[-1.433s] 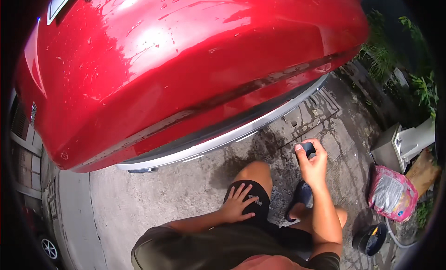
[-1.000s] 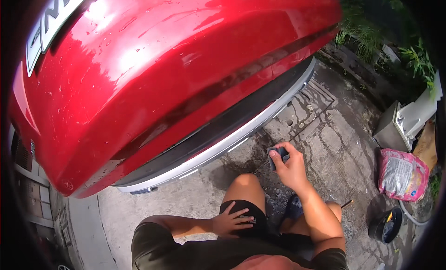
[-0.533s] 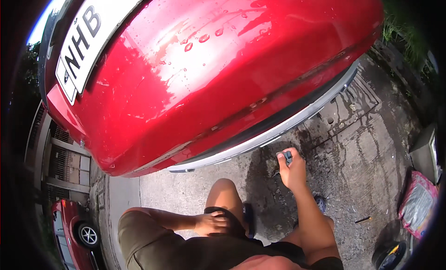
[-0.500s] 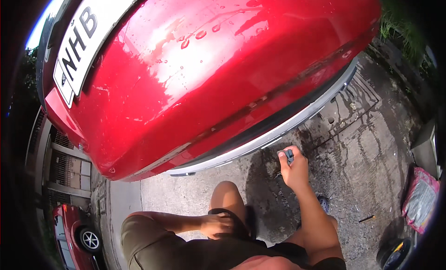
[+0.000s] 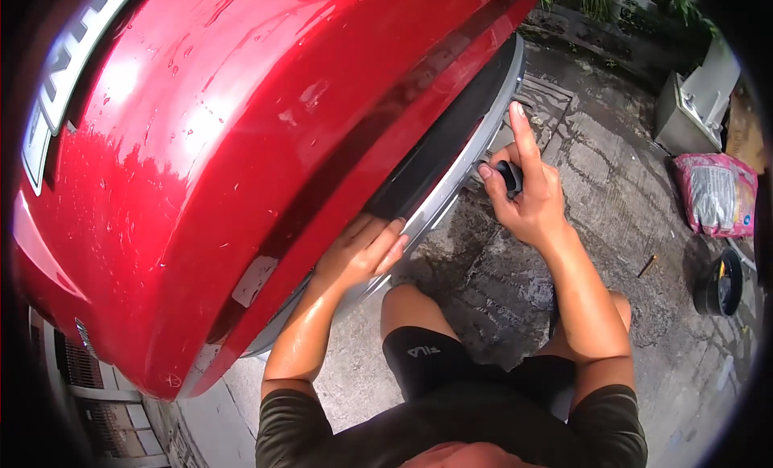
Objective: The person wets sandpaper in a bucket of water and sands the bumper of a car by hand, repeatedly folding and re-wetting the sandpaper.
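Silver trim (image 5: 445, 192) slants away rightward; I rest the left hand (image 5: 358, 257), unclenched, against it, right hand (image 5: 533, 196) beside, gripping a dark object (image 5: 509, 177).

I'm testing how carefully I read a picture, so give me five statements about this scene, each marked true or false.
1. The right hand holds a small dark object. True.
2. The left hand rests on the thigh. False: it is on the bumper.
3. The car is red. True.
4. The bucket is white. False: it is black.
5. The pink bag is to the right of both hands. True.
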`<state>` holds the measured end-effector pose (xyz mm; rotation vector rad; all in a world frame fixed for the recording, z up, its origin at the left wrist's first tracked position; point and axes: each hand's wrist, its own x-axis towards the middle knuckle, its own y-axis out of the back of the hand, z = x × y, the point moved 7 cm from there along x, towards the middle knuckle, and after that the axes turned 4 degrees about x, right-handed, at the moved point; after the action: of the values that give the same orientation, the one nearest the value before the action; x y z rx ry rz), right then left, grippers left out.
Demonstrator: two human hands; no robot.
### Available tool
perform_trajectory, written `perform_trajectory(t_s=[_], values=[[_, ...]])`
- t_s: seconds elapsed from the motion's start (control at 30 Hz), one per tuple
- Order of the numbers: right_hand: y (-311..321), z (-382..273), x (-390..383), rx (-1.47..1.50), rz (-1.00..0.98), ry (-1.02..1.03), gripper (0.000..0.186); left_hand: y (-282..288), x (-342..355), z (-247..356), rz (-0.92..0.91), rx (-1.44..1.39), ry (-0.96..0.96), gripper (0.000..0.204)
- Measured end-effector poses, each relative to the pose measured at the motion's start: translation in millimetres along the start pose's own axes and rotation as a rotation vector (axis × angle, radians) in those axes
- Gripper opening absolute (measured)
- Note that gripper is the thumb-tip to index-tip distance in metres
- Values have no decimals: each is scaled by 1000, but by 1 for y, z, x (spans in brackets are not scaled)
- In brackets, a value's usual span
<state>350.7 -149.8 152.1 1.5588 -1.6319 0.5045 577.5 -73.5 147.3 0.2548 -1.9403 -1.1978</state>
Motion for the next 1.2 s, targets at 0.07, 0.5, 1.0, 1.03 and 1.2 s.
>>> perform_trajectory(t_s=[0.07,0.5,1.0,1.03,1.2], values=[[-7,-13,19,-24,3,22,83,-2,5,0,-57,-4,-72,17],[-25,-18,-32,-48,-132,-45,76,-22,-4,-58,-213,-210,380,28],[-25,-12,-30,-30,-169,-72,68,-17,10,-35,-311,-143,190,27],[-28,-9,-27,-15,-178,-86,66,-16,11,-35,-311,-139,179,27],[-35,-13,-19,28,-121,-109,36,-12,14,-27,-302,-113,134,27]])
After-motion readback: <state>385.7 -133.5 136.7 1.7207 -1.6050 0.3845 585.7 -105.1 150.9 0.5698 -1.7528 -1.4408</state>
